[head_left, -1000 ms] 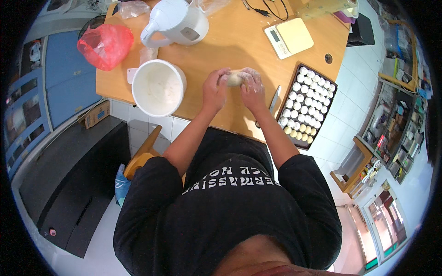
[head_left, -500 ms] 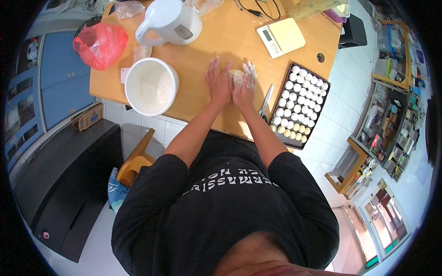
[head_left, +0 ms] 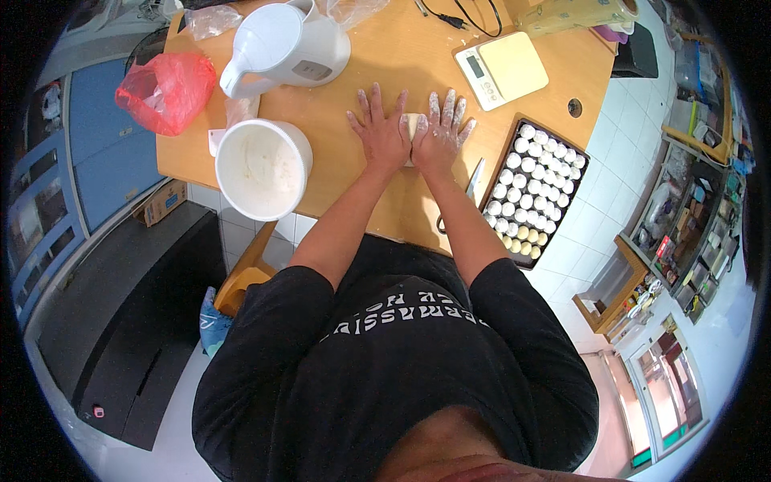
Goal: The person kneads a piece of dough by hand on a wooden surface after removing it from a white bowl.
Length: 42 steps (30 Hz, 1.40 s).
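A pale lump of dough (head_left: 413,127) lies on the wooden table between my two hands, partly hidden under them. My left hand (head_left: 381,132) presses its inner edge against the dough, palm down, fingers spread towards the far side. On the other side my right hand (head_left: 439,136), dusted with white flour on the fingers, also lies flat with its fingers apart and touches the dough. Scissors (head_left: 476,177) rest just right of my right wrist, their handles partly hidden by my forearm. Further right stands a black tray (head_left: 514,134) of white and yellowish dough balls (head_left: 526,185) in rows.
To the left stand a white bucket (head_left: 301,149) with residue inside, a white pitcher (head_left: 321,52) and a red plastic bag (head_left: 181,88). A kitchen scale (head_left: 514,68) sits at the far right, near a black cable (head_left: 474,24) and a roll of plastic film (head_left: 578,14).
Both hands have spread their fingers wider and flattened over the dough. The right hand has turned outward, and the view has shifted slightly.
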### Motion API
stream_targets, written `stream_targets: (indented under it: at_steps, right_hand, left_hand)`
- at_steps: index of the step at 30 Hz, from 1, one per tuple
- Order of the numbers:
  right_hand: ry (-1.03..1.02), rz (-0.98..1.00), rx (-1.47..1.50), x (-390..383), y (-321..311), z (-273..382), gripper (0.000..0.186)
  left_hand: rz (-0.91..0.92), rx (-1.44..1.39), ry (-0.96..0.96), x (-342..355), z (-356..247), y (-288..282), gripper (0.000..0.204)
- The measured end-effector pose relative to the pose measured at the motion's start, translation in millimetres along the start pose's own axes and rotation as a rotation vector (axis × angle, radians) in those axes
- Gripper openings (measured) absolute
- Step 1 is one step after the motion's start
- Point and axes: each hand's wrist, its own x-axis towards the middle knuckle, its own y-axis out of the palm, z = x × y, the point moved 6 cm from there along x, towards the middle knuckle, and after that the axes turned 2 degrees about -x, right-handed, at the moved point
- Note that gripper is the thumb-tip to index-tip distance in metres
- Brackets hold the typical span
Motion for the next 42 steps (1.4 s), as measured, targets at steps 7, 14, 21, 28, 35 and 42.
stream_targets:
  at_steps: [7,14,21,28,35,42]
  right_hand:
    - [0.000,-0.019,-0.028,30.0,2.1,8.0,0.056]
    - [-0.001,-0.068,0.039,55.7,0.7,10.9,0.052]
    - [-0.072,0.236,0.425,43.1,-4.9,12.0,0.050]
    - [-0.334,0.312,0.411,-62.9,-15.4,12.7,0.043]
    - [-0.417,0.162,0.310,-153.2,-35.1,-3.7,0.037]
    - [-0.444,0.235,0.273,-181.2,-39.7,-16.7,0.033]
  left_hand:
    - [-0.015,0.026,-0.035,32.9,1.8,-2.9,0.057]
    - [-0.093,-0.034,0.006,64.6,-1.3,-10.7,0.059]
    - [-0.179,-0.191,0.115,40.5,13.0,-15.5,0.047]
    - [-0.067,-0.303,0.126,-56.6,18.9,-30.0,0.034]
    - [-0.018,-0.258,0.359,-147.3,13.6,-43.4,0.037]
    - [0.013,-0.276,0.314,-174.4,14.5,-33.3,0.030]
